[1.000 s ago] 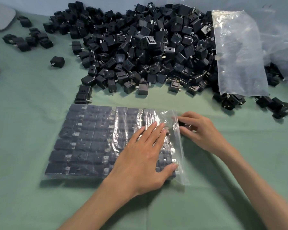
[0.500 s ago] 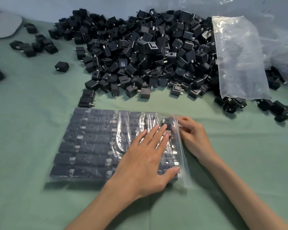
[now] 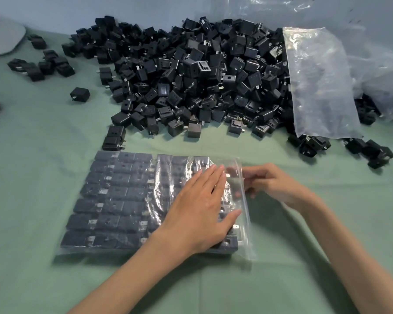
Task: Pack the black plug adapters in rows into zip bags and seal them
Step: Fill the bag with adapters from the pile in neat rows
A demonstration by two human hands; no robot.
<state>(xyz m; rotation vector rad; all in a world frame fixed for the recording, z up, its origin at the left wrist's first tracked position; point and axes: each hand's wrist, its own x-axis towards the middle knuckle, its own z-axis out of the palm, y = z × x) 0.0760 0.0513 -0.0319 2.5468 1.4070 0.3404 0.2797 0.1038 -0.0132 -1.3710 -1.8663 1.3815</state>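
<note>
Green cloth (image 3: 32,200) under row-filled zip bag (image 3: 127,200)

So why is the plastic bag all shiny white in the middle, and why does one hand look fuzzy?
Head view: light glares off the wrinkled zip bag beside the left hand, hiding some adapters underneath; head view again, the right hand at the bag's edge looks smeared, not sharp.

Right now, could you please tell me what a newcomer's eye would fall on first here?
The big heap of loose black plug adapters across the back of the green table would catch the eye first. In front of it lies a zip bag packed with neat rows, the left hand flat on top and the right hand at its right edge.
</note>
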